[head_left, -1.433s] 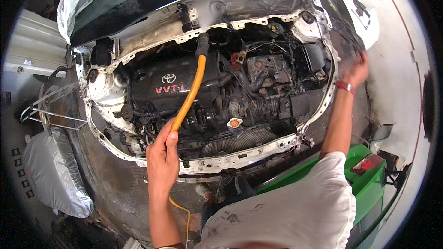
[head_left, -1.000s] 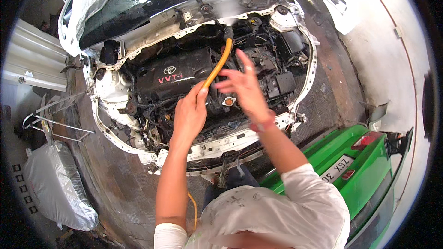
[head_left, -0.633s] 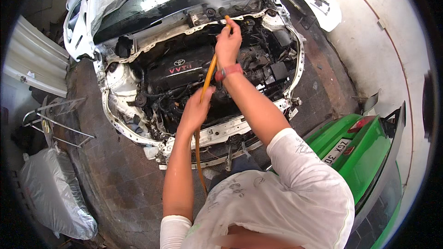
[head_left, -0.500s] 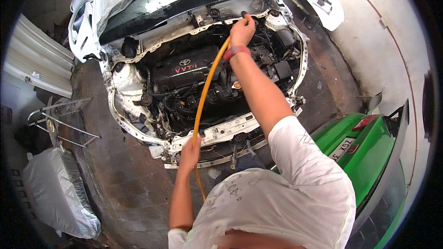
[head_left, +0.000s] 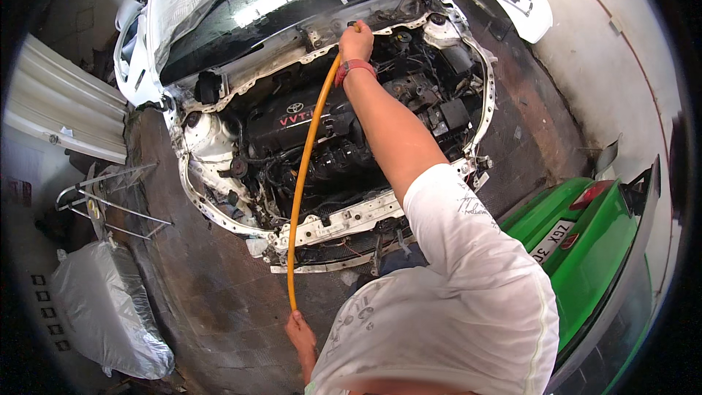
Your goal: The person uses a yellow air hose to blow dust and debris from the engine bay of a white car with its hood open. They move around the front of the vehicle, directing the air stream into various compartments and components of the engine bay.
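Head view: yellow hose (head_left: 297,197); right hand (head_left: 356,45) grips far end, left hand (head_left: 300,333) grips near stretch, apparently controlling slack.

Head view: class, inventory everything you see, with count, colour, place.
Hose: one, orange, centre-left
Stripped car: one, white, centre
Engine cover: one, black, centre-left
Windscreen: one, dark, top
Plastic sheet: one, grey, upper left
Second car: one, green, lower right
Covered bundle: one, silver, lower left
Tubular frame: one, metallic, left
Ribbed panel: one, white, left
Body panel: one, white, upper right
Shirt: one, white, bottom
Left hand: one, bare, lower hose
Right hand: one, bare, upper hose
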`<move>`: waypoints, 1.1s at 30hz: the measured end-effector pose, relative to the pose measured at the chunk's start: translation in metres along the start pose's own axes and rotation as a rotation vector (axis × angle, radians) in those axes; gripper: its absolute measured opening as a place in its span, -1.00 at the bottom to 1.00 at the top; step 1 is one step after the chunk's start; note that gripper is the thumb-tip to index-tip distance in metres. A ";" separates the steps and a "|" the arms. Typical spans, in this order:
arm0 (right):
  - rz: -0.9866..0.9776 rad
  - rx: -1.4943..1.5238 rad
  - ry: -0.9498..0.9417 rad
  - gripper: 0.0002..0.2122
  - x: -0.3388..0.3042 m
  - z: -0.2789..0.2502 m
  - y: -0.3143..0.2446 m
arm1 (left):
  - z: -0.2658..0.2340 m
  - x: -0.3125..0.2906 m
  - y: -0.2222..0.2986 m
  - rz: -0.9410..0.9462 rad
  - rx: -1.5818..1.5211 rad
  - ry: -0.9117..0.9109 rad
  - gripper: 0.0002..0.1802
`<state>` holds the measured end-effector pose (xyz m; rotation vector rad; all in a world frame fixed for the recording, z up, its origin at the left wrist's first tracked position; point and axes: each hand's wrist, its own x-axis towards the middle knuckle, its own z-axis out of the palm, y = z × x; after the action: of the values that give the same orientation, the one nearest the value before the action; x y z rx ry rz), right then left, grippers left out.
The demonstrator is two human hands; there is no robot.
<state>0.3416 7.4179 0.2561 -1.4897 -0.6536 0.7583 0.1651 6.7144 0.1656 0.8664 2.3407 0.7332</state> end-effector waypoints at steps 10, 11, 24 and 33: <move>-0.153 -0.141 0.161 -0.58 0.073 -0.062 0.002 | 0.004 0.006 0.069 0.031 -0.016 -0.058 -0.43; -0.158 -0.148 0.177 -0.57 0.080 -0.068 0.004 | 0.007 0.006 0.072 0.044 -0.034 -0.068 -0.42; -0.295 -0.206 0.241 -0.60 0.115 -0.107 0.007 | 0.034 0.002 0.075 -0.063 -0.004 -0.153 -0.40; -0.049 -0.142 -0.073 -0.56 0.125 -0.088 0.014 | 0.018 -0.009 0.068 0.012 0.028 -0.107 -0.40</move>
<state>0.4876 7.4605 0.2330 -1.5747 -0.8099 0.7436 0.2103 6.7577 0.1996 0.9102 2.2580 0.6440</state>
